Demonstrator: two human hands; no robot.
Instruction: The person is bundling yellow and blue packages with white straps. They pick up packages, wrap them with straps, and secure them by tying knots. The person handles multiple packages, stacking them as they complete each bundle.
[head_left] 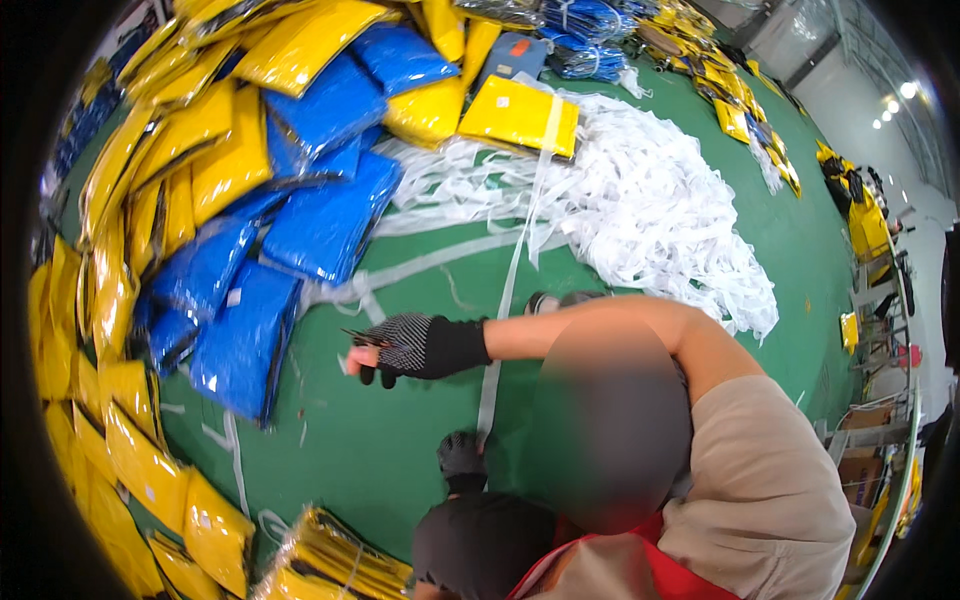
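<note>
head view: blue package [242,348] left of both, long axis slanting down-left
right hand [400,347]: nearer, curled round some dark thing [362,339]
left hand [462,457]: grip? can't tell

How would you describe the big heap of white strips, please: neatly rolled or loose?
Loose: the white strips lie in a tangled, spreading heap on the green floor.
</note>
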